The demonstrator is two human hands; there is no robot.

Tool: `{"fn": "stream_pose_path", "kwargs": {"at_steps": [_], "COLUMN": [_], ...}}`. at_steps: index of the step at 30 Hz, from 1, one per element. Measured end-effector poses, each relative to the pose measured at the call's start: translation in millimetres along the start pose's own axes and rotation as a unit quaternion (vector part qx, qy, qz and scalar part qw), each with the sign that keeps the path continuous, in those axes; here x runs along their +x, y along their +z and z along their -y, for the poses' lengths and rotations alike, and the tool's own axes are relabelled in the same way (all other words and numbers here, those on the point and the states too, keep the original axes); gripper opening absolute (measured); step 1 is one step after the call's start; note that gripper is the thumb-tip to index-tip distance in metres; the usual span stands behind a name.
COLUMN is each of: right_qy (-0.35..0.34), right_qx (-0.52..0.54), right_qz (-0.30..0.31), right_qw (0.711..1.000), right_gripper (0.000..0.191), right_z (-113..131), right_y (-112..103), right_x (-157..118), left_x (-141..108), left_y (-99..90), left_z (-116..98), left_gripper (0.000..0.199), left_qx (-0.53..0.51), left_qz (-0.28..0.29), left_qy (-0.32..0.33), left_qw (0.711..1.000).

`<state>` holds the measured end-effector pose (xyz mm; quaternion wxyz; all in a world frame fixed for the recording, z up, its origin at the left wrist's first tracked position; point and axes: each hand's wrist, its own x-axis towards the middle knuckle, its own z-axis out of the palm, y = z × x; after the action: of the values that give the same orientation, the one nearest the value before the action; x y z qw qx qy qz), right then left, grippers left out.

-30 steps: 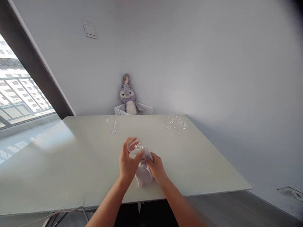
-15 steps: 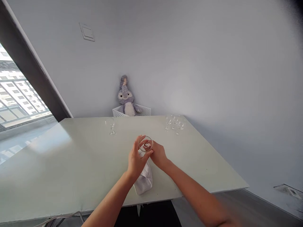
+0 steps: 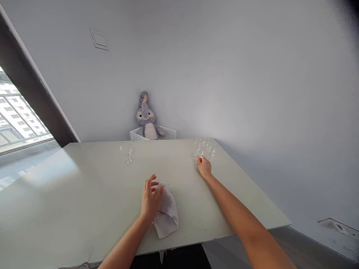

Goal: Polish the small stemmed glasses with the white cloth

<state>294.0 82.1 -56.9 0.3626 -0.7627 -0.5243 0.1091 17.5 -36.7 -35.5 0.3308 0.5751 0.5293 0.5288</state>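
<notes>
The white tabletop [image 3: 98,209] extends from the near edge of the view towards the wall. Near its front edge lies a pale folded cloth [image 3: 167,220]. The left hand [image 3: 150,200] is positioned at the cloth's left side: fingers half-curled, a gap between thumb and index finger, the thumb overlapping the cloth's upper part. Whether the fingers grip the cloth cannot be told.

Further out and to the right, the right hand [image 3: 204,167] has its fingertips pinched together low on a clear stemmed glass [image 3: 200,151]. This glass is upright at the front of a cluster of further stemmed glasses [image 3: 212,150] near the table's far right corner. The outlines overlap; contact between them, or between the held glass's foot and the table, cannot be determined.

On the far left part of the tabletop, well apart from the cluster, a single glass [image 3: 129,153] stands upright. Beyond the table's far edge, a grey plush toy [image 3: 150,130] sits in a white perforated basket [image 3: 169,134]. A switch [image 3: 100,39] is mounted on the wall [image 3: 238,67] behind.
</notes>
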Motion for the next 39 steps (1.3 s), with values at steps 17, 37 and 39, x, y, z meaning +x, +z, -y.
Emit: {"fn": "stream_pose_path", "kwargs": {"at_steps": [17, 37, 39], "right_qy": [0.055, -0.418, -0.404], "right_qx": [0.005, -0.145, -0.169], "right_qz": [-0.004, 0.204, 0.202], "right_qw": [0.998, 0.874, 0.876], "right_gripper": [0.025, 0.054, 0.043], "right_z": [-9, 98, 93], "right_y": [-8, -19, -13], "right_x": [7, -200, -198], "left_x": [7, 157, 170], "left_y": [-1.8, -65.7, -68.7], "left_z": [13, 48, 51], "left_gripper": [0.034, 0.077, 0.082], "left_qx": [-0.079, -0.195, -0.188], "left_qz": [-0.031, -0.235, -0.222], "left_qy": [-0.07, -0.206, -0.207], "left_qw": [0.994, 0.93, 0.934]}}
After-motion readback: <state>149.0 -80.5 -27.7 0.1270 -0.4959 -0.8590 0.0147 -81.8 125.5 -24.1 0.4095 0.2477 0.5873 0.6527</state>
